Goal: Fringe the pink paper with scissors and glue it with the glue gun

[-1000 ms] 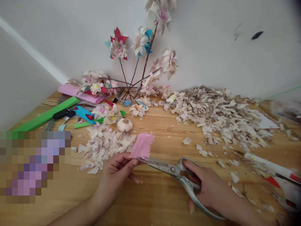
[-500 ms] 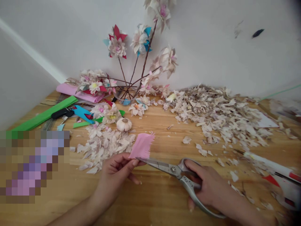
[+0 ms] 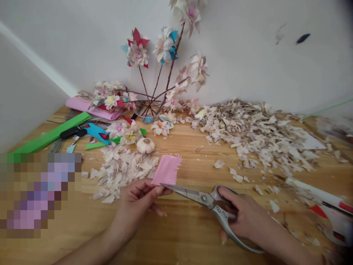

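My left hand pinches the lower edge of a small pink crepe paper piece between thumb and fingers. Fine fringe cuts run along the paper's right side. My right hand grips the handles of silver metal scissors, whose blades point left. The blade tips lie at the paper's lower edge, close to my left thumb, and the blades look nearly closed. A garlic bulb sits just behind the paper, beside a heap of pale dry petals.
Handmade flowers on twigs stand in a clear round container at the back. A large pile of dry garlic skins covers the right rear. Green paper and rolled pink paper lie left. A white glue gun rests far right.
Both hands hold nearly the same place. The scissors and my right hand have shifted very slightly; the pink paper stays pinched in my left hand.
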The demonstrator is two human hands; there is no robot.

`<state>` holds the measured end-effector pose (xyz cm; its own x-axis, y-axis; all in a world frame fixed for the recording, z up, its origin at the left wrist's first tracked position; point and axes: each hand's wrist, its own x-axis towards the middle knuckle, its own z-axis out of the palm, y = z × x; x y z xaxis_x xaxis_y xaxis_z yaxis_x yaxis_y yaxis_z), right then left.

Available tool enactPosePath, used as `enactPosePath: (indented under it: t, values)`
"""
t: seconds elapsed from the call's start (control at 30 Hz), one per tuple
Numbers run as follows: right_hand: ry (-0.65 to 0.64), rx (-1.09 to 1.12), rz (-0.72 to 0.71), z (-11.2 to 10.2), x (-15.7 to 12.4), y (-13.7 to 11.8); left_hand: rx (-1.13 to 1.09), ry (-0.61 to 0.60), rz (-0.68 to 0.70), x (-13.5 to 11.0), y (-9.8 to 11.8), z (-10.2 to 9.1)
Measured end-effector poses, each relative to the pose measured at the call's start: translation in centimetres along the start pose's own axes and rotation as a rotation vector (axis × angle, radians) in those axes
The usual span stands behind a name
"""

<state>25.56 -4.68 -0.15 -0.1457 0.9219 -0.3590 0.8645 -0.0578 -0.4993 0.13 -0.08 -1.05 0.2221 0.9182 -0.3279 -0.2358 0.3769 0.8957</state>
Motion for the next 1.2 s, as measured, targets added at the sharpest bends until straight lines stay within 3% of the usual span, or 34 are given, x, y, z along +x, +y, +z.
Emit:
enactPosePath:
  t: [0.2,0.33,0.6,0.7,1.2]
  values:
    - [0.028,-0.091,-0.025,-0.4,0.1,0.4,-0.032,0.037,0.003,-0.1,0.2,0.0]
    - [0.112,-0.176,-0.031,-0.7,0.4,1.1,-0.080,0.116,-0.034,0.0,0.6,0.2]
    - [0.569,-0.429,-0.324,0.7,0.5,2.7,-0.258,0.239,-0.091,0.3,1.1,0.6]
    - [0.683,-0.485,-0.429,0.8,0.7,2.4,-0.275,0.255,-0.098,0.3,1.2,0.7]
    - [0.712,-0.500,-0.439,1.3,0.7,2.6,-0.267,0.230,0.020,0.2,0.5,0.4]
